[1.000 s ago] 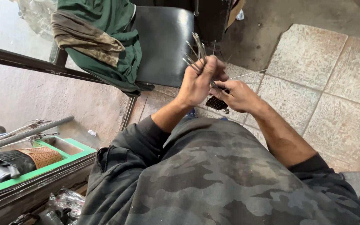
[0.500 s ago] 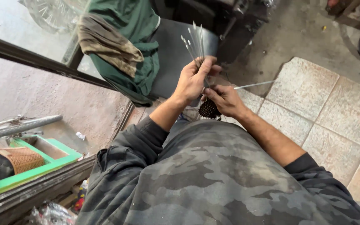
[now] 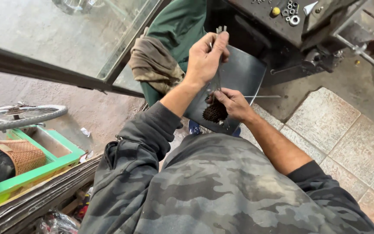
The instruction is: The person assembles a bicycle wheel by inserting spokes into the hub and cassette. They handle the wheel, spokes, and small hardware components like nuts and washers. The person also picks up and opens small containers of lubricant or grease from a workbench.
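L hand (image 3: 204, 58) closed round a bunch of thin metal spokes (image 3: 218, 65), held upright above the black chair seat (image 3: 243, 71). R hand (image 3: 232, 104) just below it, fingers pinched on the spokes' lower ends, beside a dark round brush (image 3: 215, 112). One spoke (image 3: 262, 96) sticks out sideways over the seat; green cloth (image 3: 174, 26) behind it

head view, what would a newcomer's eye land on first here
Probably the raised left hand at centre top, pinching a bundle of thin metal spokes. Just below, the right hand grips a dark toothed hub, with one spoke jutting right. A bicycle wheel lies far left.
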